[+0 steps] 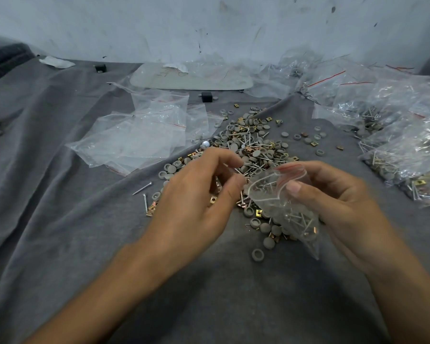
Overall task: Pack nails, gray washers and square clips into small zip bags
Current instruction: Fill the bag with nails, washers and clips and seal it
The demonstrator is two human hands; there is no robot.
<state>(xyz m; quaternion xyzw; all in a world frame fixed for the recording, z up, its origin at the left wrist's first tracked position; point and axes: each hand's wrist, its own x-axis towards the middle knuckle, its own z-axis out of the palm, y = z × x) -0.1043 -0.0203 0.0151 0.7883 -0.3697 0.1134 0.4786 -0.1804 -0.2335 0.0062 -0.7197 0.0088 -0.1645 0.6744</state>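
Several filled bags (402, 150) lie at your right, yet a large loose pile (253, 145) and empty bags (139, 137) remain, while your right hand (338, 202) pinches a part-filled zip bag (283, 204) over it and your left hand (196, 194) curls beside, holding I cannot tell what.

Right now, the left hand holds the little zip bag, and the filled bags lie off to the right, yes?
No. The head view shows the right hand holding the little zip bag; the filled bags do lie off to the right.
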